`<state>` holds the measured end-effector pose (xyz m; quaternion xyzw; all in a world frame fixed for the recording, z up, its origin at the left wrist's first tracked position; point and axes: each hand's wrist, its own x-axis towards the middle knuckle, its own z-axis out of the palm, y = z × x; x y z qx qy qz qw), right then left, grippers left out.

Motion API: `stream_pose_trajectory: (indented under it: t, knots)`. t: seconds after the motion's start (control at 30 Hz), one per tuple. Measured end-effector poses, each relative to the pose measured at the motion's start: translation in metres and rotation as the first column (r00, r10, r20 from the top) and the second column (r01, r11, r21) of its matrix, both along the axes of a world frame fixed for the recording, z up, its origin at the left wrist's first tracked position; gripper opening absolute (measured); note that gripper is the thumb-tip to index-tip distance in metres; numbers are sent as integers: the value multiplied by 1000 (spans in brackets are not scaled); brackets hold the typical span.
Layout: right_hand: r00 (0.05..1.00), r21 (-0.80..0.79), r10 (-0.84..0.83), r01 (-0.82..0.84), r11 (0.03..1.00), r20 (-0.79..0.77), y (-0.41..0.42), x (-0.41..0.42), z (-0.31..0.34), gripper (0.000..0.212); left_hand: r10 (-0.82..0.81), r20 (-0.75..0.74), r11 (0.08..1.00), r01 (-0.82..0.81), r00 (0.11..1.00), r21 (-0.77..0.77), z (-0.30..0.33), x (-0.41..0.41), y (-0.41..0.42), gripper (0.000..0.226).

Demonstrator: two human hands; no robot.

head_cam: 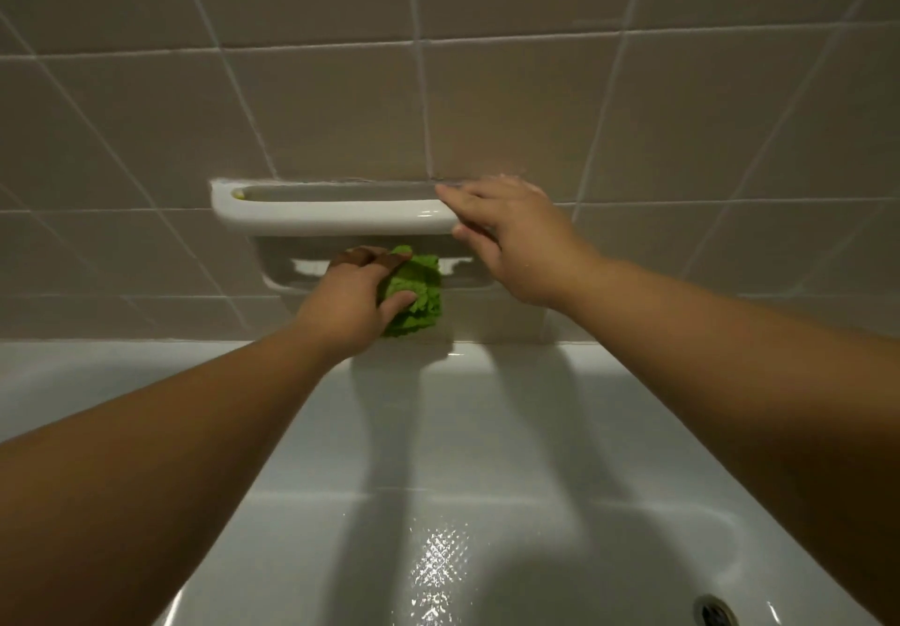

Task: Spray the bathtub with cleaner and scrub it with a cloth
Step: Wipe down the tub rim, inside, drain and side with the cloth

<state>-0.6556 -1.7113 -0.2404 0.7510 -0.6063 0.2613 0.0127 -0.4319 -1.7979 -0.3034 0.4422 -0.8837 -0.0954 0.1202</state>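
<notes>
Green and crumpled, the cloth is bunched in the left hand, whose thumb and fingers curl around it and press it against the wall just under the white ceramic soap dish, a little above the far rim of the bathtub. The fingertips of that hand reach up into the shadowed recess beneath the dish.

Over to the right, the right hand grips nothing; its fingers are stretched out and only loosely bent, lying over the right end of the soap dish, with the fingertips on its upper edge where it meets the beige tiled wall. Both bare forearms reach across the tub from the near side.

Below them the white tub slopes down, its floor shining wet with a patterned non-slip patch, and the metal drain sits at the lower right corner of the view.
</notes>
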Motion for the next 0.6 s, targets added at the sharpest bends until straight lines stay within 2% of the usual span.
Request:
stream_pose_trajectory:
  t: [0.07,0.13,0.27,0.4,0.5,0.6]
  knots:
    - [1000,-8,23,-23,1000,18,-1,-1,0,46,116,-6,993,-116,993,-1,-4,-18,11,60]
    - [998,-32,41,-40,999,45,-2,1,-2,43,162,-1,987,-162,987,-1,-3,-46,26,55]
    - [996,-43,49,-46,998,73,-2,2,-5,41,54,-23,998,-53,998,19,5,-86,43,33]
    - [995,-46,56,-52,998,88,-2,-1,-6,41,-86,56,996,84,995,37,10,-56,31,49]
    - [995,-61,51,-46,997,85,-3,1,-8,43,-16,70,1000,16,997,10,5,-18,13,58]
    - [995,-81,39,-31,996,87,-1,3,-8,42,54,17,999,-54,998,7,-4,-13,9,60]
